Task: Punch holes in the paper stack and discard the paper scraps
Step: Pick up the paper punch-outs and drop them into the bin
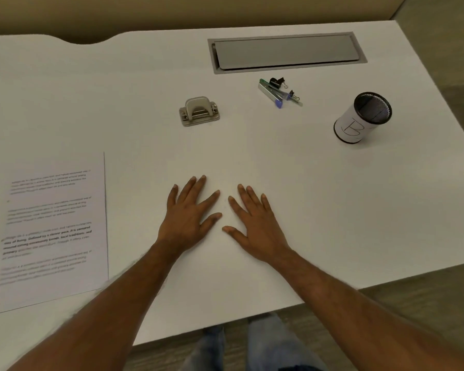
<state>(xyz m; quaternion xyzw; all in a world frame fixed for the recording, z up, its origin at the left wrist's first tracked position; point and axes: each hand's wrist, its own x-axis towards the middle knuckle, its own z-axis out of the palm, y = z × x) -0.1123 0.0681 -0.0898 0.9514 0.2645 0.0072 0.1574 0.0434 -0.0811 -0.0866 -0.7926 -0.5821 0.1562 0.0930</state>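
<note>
A stack of printed paper (54,231) lies flat at the left of the white desk (319,210). A grey hole punch (199,111) sits further back, near the desk's middle. A black mesh cup (362,117) wrapped in white paper marked "B" stands at the right. My left hand (189,216) and my right hand (253,223) rest palm down, side by side, on the bare desk in front of the punch. Both have fingers spread and hold nothing. Neither touches the paper or the punch.
A stapler (272,93) with two black binder clips (277,82) lies behind and right of the punch. A grey cable-tray lid (284,52) is set into the desk at the back. The desk's near edge runs diagonally below my forearms; legs in jeans (252,346) show beneath.
</note>
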